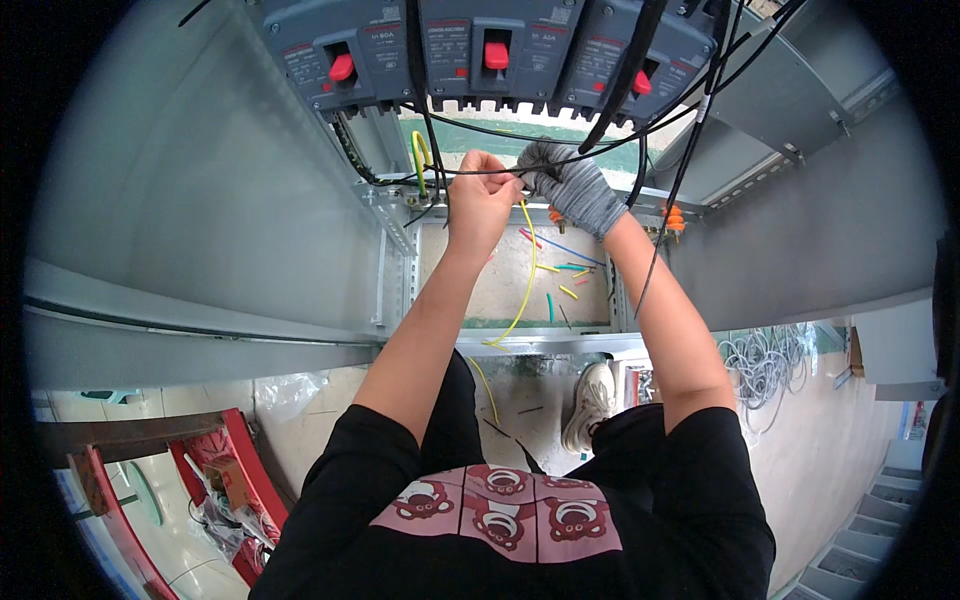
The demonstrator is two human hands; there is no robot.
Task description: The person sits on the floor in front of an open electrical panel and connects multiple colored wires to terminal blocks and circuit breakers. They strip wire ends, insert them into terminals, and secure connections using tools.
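Inside a grey metal cabinet, below the breakers, my two hands meet with their fingertips close together. My left hand [480,205] is bare, its fingers pinched at the upper end of a thin yellow wire [530,265]. That wire hangs in a curve down over the cabinet's front rail. My right hand [572,188], in a grey knit glove, has its fingers curled in beside the left fingertips; what they grip is hidden. A black cable [470,172] runs across by both hands. Left of them stands a yellow-green wire loop [418,155].
Three grey circuit breakers [497,50] with red levers hang above my hands, black cables draping from them. Orange insulators [674,220] sit at the right. Coloured wire offcuts [568,292] lie on the floor. A red frame [245,470] stands lower left, a grey cable heap [765,365] right.
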